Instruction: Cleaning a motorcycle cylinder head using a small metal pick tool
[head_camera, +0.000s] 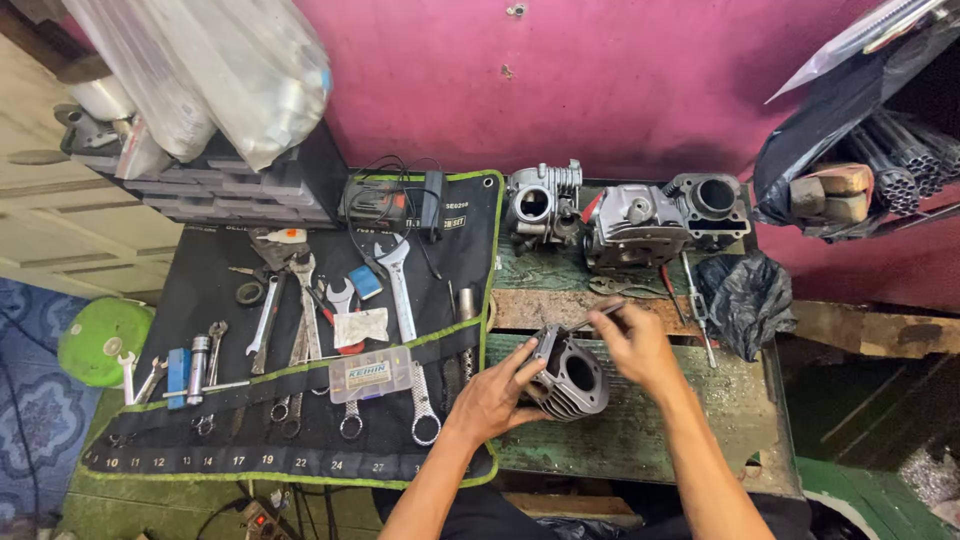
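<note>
The head view shows the left hand (497, 397) gripping a finned engine cylinder (570, 378) on the worktop (650, 430), just right of the black tool roll (300, 330), while the right hand (632, 340) pinches a thin tool (600, 313) at its top edge, so the work looks only partly done.

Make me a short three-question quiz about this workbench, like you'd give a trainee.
1. True or false: the left hand steadies the finned engine cylinder.
2. What does the right hand hold over the cylinder? A) hammer B) thin metal tool C) paintbrush
3. What do the wrenches lie on?

Key: 1 true. 2 B. 3 A black tool roll with green edging, left of the cylinder.
</note>
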